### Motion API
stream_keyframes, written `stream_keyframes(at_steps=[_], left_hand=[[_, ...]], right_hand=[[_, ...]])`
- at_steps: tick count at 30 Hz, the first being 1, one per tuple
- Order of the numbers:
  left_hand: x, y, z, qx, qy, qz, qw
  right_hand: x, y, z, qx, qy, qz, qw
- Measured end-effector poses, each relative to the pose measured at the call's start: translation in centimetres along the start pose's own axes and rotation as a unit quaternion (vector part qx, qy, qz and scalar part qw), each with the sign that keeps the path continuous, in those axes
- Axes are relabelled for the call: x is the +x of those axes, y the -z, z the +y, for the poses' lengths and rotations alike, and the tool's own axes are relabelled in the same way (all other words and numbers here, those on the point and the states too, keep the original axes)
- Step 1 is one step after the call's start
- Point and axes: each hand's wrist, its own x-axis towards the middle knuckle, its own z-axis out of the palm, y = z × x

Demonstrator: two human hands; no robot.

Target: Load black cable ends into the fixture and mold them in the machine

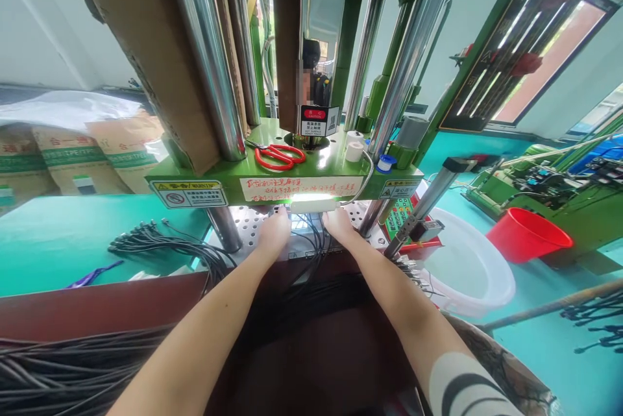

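Observation:
Both my hands reach forward under the green press platen [204, 177] of a vertical moulding machine. My left hand [273, 232] and my right hand [339, 224] rest on the perforated metal bed [248, 220], beside thin black cables [314, 244] that run into the lit mould gap. The fingertips of both hands are hidden under the platen's edge, so I cannot see what they grip. Red-handled scissors [278, 156] lie on top of the platen.
Bundles of black cables lie at the left [160, 244] and across the near edge [73, 370]. A white plastic basin [479, 267] and a red bucket [528, 234] stand at the right. Chrome guide columns [209, 59] rise around the mould. Sacks [73, 153] are stacked at the far left.

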Motion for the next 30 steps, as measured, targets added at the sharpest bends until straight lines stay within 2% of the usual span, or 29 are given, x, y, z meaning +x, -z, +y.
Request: stream_keyframes(at_steps=[6, 11, 15, 30], left_hand=[[0.1, 0.6, 1.2, 0.026, -0.014, 0.041, 0.999], [-0.1, 0.2, 2.7, 0.015, -0.025, 0.066, 0.997], [0.5, -0.5, 2.2, 0.01, -0.022, 0.071, 0.997], [1.1, -1.5, 0.9, 0.048, -0.102, 0.106, 0.988]], right_hand=[[-0.8, 1.7, -1.1, -0.012, 0.027, -0.003, 1.0], [-1.1, 1.7, -2.2, -0.018, 0.036, -0.008, 0.999], [-0.8, 1.1, -2.2, -0.016, 0.028, 0.0, 0.999], [0.1, 0.3, -2.6, 0.01, -0.003, 0.025, 1.0]])
